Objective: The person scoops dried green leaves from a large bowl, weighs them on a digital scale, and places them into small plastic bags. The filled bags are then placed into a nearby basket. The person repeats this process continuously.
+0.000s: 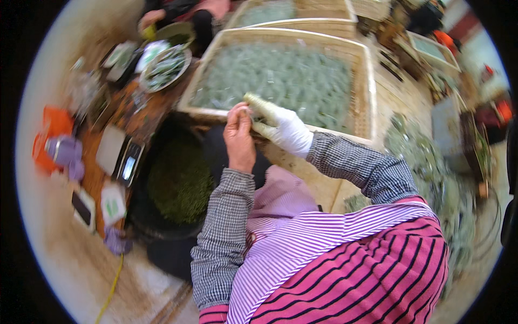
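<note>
Centrally, the bare left hand (239, 141) and gloved right hand (280, 125) meet near the cream crate (370, 89); grip closure cannot be told.

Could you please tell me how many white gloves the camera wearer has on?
1: the white glove is on the right hand; the left hand is bare.

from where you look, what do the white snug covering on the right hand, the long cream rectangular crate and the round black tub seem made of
White snug covering: probably fabric; matte, without shine, though blur hides any weave.
Long cream rectangular crate: likely moulded plastic; smooth pale rim, gridlike walls.
Round black tub: perhaps plastic or rubber; dark and dull, too shadowed to settle.
</note>
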A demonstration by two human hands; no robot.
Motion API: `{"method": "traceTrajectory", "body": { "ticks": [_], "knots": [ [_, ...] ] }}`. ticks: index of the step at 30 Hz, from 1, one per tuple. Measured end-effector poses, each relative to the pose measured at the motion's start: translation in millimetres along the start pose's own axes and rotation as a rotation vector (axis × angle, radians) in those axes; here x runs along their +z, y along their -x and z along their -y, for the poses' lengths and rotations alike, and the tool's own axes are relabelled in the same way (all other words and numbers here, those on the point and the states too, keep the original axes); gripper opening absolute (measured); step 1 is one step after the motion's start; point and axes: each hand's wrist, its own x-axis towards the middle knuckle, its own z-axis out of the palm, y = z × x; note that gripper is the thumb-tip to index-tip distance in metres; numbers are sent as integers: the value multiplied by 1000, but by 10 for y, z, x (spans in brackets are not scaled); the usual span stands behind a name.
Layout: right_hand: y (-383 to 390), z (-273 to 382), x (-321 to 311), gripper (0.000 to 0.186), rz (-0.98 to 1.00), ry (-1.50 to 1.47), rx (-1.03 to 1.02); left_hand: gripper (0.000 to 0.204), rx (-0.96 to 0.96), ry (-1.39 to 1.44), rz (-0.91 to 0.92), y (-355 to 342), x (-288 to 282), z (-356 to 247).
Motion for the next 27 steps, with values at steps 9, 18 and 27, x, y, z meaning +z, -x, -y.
{"method": "traceTrajectory", "body": {
  "ticks": [9, 18, 27],
  "knots": [
    [490, -179, -1806, 27, -411, 815, 340, 40, -167, -378, 183, 233, 93, 163],
    [534, -1404, -1741, 26, 53, 1081, 737, 37, -251, -506, -6, 517, -360, 106],
    [918, -2246, -1695, 21, 97, 827, 757, 29, -116, -569, -176, 767, -975, 123]
  ]
}}
